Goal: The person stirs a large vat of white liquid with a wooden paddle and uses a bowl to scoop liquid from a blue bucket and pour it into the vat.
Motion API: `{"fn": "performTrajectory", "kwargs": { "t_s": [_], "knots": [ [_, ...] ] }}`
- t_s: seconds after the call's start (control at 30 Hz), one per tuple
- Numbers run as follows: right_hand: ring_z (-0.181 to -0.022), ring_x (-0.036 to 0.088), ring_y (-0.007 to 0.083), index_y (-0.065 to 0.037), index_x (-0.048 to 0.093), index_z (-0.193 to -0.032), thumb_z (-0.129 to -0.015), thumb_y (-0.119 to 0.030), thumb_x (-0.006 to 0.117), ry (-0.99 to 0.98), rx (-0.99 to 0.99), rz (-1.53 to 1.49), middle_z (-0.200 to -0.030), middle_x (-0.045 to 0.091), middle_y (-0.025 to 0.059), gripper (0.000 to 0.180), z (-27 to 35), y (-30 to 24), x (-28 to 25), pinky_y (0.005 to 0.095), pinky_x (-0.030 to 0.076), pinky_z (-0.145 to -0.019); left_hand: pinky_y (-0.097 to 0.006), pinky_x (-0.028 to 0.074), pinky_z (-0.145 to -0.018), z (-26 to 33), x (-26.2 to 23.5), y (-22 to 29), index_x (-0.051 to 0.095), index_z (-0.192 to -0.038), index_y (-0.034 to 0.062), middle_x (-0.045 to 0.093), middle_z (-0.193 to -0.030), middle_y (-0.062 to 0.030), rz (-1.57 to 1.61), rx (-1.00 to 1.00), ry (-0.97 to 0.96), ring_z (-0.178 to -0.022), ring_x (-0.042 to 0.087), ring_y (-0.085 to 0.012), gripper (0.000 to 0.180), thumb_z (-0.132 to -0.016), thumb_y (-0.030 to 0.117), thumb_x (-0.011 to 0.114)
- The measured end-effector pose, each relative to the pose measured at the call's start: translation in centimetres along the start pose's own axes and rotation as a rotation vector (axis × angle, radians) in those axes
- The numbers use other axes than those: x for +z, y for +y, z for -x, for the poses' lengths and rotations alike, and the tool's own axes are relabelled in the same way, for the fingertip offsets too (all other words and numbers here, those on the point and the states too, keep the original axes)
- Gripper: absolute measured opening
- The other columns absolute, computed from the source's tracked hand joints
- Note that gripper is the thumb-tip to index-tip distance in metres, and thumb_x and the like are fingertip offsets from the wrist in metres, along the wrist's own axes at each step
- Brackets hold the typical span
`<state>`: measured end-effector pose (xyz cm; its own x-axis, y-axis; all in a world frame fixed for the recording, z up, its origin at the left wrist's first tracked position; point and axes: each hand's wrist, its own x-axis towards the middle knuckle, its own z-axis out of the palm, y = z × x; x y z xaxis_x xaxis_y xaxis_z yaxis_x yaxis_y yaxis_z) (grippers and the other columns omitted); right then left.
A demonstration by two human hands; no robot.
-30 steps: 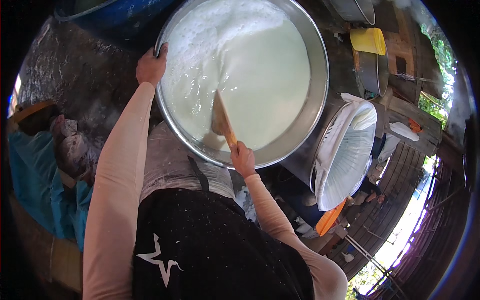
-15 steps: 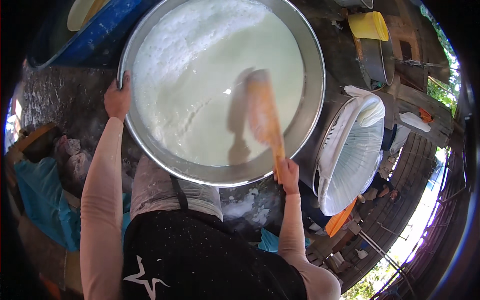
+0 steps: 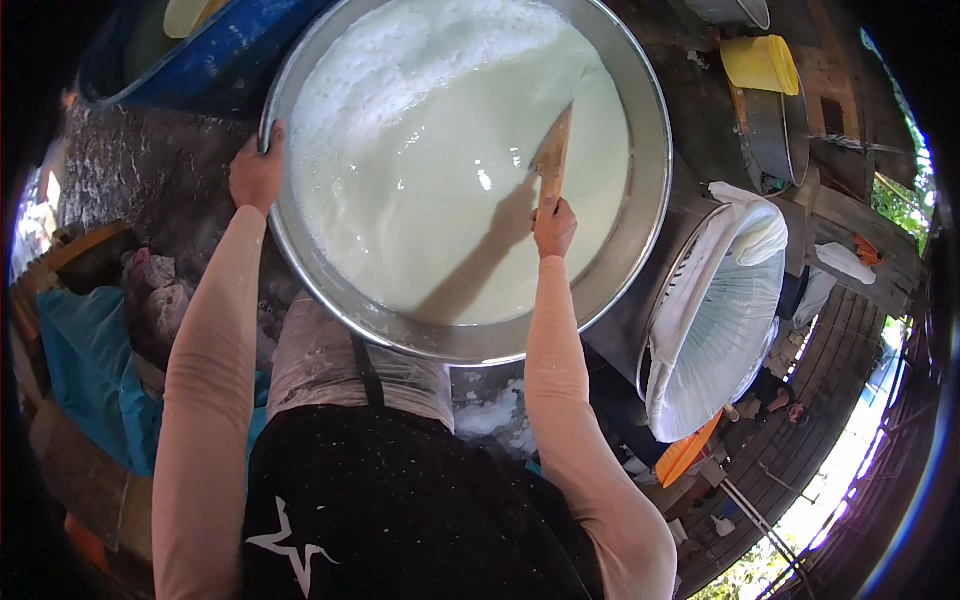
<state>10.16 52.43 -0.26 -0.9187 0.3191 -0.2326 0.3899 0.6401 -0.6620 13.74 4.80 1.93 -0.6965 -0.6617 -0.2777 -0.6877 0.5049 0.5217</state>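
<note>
In front of me stands a wide round metal basin (image 3: 652, 190) full of pale, milky liquid (image 3: 430, 230). White foam (image 3: 400, 75) gathers along its far left side. My left hand (image 3: 257, 172) grips the basin's left rim, thumb over the edge. Over the right part of the liquid, my right hand (image 3: 554, 227) is closed round the handle of a wooden paddle (image 3: 556, 155). The paddle's blade points away from me, its lower part sunk in the liquid and hidden. A dark shadow of the arm and paddle falls across the surface.
To the right stands a vessel draped with white cloth (image 3: 715, 310). Beyond it are a yellow bucket (image 3: 760, 65) and a metal pot (image 3: 775, 135). A blue tub (image 3: 210, 60) is at the far left, blue sheeting (image 3: 90, 370) at the near left. Someone (image 3: 775, 395) is at the right.
My right hand has moved up and inward over the basin. The paddle blade, raised above the liquid before, now dips into it. My left hand stays on the rim.
</note>
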Motion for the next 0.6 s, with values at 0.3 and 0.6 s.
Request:
{"fn": "performTrajectory", "kwargs": {
  "t_s": [0.3, 0.6],
  "knots": [
    [-0.050, 0.064, 0.0267, 0.002, 0.059, -0.079, -0.101, -0.033, 0.053, -0.079, -0.237, 0.261, -0.060, 0.062, 0.0153, 0.042, 11.4, 2.2, 4.0, 0.0394, 0.050, -0.051, -0.049, 0.050, -0.093, 0.7, 0.1, 1.5, 0.070, -0.112, 0.0133, 0.070, -0.110, -0.0198, 0.101, 0.002, -0.039, -0.108, 0.063, -0.0423, 0.056, -0.091, 0.063, 0.052],
    [-0.058, 0.062, 0.0410, -0.003, 0.053, -0.078, -0.099, -0.026, 0.057, -0.282, -0.247, 0.394, -0.061, 0.061, 0.0183, 0.031, 22.1, -1.0, 1.0, 0.0485, 0.048, -0.055, -0.048, 0.050, -0.094, 0.4, 0.3, 0.7, 0.070, -0.115, 0.0161, 0.070, -0.112, -0.0173, 0.131, 0.009, -0.062, -0.107, 0.064, -0.0405, 0.055, -0.091, 0.062, 0.053]
  ]
}}
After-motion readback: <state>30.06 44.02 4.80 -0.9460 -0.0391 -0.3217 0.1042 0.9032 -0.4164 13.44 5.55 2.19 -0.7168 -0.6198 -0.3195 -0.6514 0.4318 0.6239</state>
